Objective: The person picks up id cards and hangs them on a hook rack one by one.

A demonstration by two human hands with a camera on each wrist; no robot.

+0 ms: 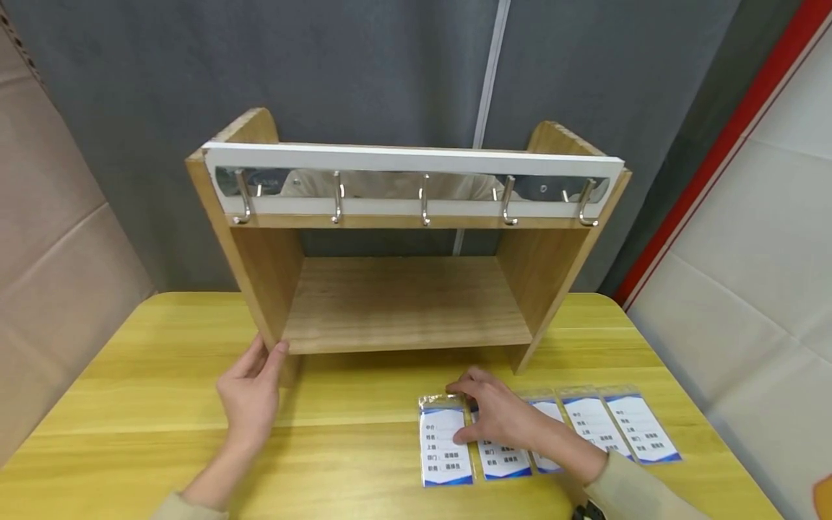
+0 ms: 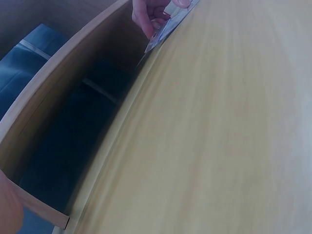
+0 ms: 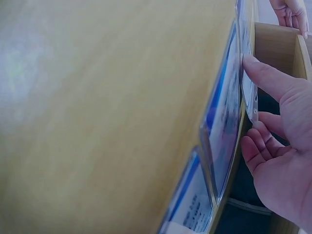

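A wooden shelf rack [image 1: 409,307] stands on the table, with a white strip of metal hooks [image 1: 425,198] across its upper front. My left hand [image 1: 250,393] grips the lower front edge of its left side panel, thumb in front. In front of the rack, several ID badges [image 1: 590,422] in clear sleeves lie in a row. My right hand [image 1: 497,415] reaches over the second badge [image 1: 507,461] and partly covers it. Its thumb and fingers pinch the leftmost badge [image 1: 445,451]; in the right wrist view the thumb [image 3: 263,73] presses on a badge face while fingers touch its top end.
The yellow wood-grain table [image 1: 130,404] extends on both sides of the rack. Behind it hangs a grey curtain [image 1: 390,72]. Pale panels stand at left and right, the right one [image 1: 747,238] edged in red.
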